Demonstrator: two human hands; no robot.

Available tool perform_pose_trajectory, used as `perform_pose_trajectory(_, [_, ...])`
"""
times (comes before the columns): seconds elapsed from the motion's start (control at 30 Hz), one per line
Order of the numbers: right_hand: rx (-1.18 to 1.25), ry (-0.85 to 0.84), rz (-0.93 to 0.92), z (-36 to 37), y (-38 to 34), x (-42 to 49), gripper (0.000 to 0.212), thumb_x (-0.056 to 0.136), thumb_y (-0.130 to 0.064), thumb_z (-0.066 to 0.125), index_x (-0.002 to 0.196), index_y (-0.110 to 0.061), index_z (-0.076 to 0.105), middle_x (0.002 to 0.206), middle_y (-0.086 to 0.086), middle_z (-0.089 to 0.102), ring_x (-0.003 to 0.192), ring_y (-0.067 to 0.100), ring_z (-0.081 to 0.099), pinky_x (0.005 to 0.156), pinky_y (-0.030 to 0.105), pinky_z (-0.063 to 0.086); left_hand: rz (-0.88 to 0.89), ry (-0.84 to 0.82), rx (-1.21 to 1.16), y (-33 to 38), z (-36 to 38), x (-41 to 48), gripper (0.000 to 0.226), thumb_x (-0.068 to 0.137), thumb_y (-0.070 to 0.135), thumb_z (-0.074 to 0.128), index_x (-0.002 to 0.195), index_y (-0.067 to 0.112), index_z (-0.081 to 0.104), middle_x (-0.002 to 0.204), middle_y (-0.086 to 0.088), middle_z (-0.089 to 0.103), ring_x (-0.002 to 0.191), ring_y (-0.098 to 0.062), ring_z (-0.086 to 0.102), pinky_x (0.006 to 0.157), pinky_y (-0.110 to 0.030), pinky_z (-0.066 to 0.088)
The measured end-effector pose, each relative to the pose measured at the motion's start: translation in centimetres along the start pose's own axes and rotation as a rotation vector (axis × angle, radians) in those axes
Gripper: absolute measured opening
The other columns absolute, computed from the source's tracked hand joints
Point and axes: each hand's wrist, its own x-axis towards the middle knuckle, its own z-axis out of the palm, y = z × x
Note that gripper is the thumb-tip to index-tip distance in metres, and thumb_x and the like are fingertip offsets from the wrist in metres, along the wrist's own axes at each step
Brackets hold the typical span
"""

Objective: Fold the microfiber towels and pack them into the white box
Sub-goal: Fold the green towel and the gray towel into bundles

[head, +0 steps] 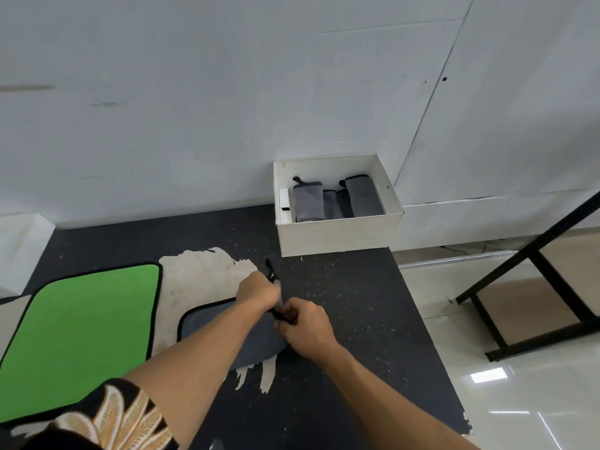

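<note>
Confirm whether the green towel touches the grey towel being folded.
Apart. The head view shows a strip of worn tabletop between the green towel and the grey towel.

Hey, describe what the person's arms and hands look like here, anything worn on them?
The left hand and right hand are bare, with no gloves, rings or watch visible. Both forearms are uncovered. A short black sleeve with a cream and gold leaf-like print covers the left upper arm; no sleeve shows on the right arm.

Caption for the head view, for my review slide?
On the dark table, the left hand and right hand grip a gray towel; green towel beside it, folded towels in the white box.
</note>
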Motion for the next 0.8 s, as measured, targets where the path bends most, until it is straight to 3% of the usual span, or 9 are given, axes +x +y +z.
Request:
perform_pose_trajectory(0.13, [-0.023, -0.025, -0.070, 1.4, -1.2, -0.1, 0.011, 0.086, -0.031, 0.067, 0.094, -0.024, 0.065, 0.080, -0.009, 0.064, 0.078, 0.012, 0.061, 0.064, 0.022, 0.043, 0.033, -0.002, -0.156, -3.5, -2.5, 1.2, 0.018, 0.090, 0.027, 0.062, 0.093, 0.009, 0.064, 0.092, -0.007, 0.065, 0.084, -0.024, 0.060, 0.064, -0.029, 0.042])
perform_pose_trajectory(0.3, [-0.090, -0.079, -0.170, 4.5, -3.2, -0.7, 0.016, 0.087, -0.027, 0.067, 0.100, -0.018, 0.066, 0.084, -0.001, 0.066, 0.083, 0.021, 0.062, 0.070, 0.032, 0.049, 0.058, 0.012, -0.268, -8.5, -5.1, 1.9, 0.027, 0.089, 0.022, 0.068, 0.067, 0.012, 0.056, 0.071, -0.005, 0.057, 0.072, -0.023, 0.054, 0.059, -0.029, 0.036])
perform_pose_trajectory(0.4, [-0.136, -0.127, -0.243, 6.9, -4.5, -1.1, 0.026, 0.088, -0.024, 0.066, 0.112, -0.016, 0.065, 0.100, 0.003, 0.070, 0.094, 0.023, 0.064, 0.076, 0.032, 0.050, 0.080, 0.018, -0.277, -11.3, -6.2, 2.1, 0.025, 0.088, 0.021, 0.070, 0.068, 0.011, 0.059, 0.073, -0.006, 0.059, 0.073, -0.024, 0.055, 0.063, -0.029, 0.037])
perform_pose_trajectory(0.53, [-0.211, -0.188, -0.306, 10.3, -5.9, -1.3, 0.029, 0.090, -0.023, 0.062, 0.118, -0.016, 0.060, 0.103, 0.006, 0.070, 0.096, 0.028, 0.064, 0.078, 0.036, 0.052, 0.077, 0.058, -0.298, -14.4, -7.4, 2.7, 0.013, 0.088, 0.021, 0.071, 0.086, 0.009, 0.066, 0.087, -0.011, 0.065, 0.086, -0.030, 0.064, 0.072, -0.032, 0.046])
perform_pose_trajectory(0.63, [-0.290, -0.206, -0.311, 12.7, -6.7, -1.0, 0.028, 0.092, -0.024, 0.058, 0.119, -0.018, 0.060, 0.104, 0.007, 0.070, 0.096, 0.030, 0.064, 0.077, 0.037, 0.053, 0.046, 0.060, -0.290, -16.5, -7.8, 3.2, 0.033, 0.090, 0.021, 0.069, 0.118, 0.004, 0.063, 0.113, -0.014, 0.067, 0.107, -0.031, 0.063, 0.091, -0.034, 0.050])
perform_pose_trajectory(0.8, [-0.422, -0.202, -0.291, 15.2, -7.3, -0.6, 0.024, 0.095, -0.025, 0.054, 0.116, -0.018, 0.062, 0.107, 0.009, 0.070, 0.098, 0.031, 0.064, 0.075, 0.034, 0.047, 0.023, -0.011, -0.322, -18.8, -7.3, 3.8, 0.049, 0.089, 0.025, 0.071, 0.130, 0.004, 0.054, 0.123, -0.014, 0.062, 0.112, -0.030, 0.059, 0.097, -0.038, 0.049])
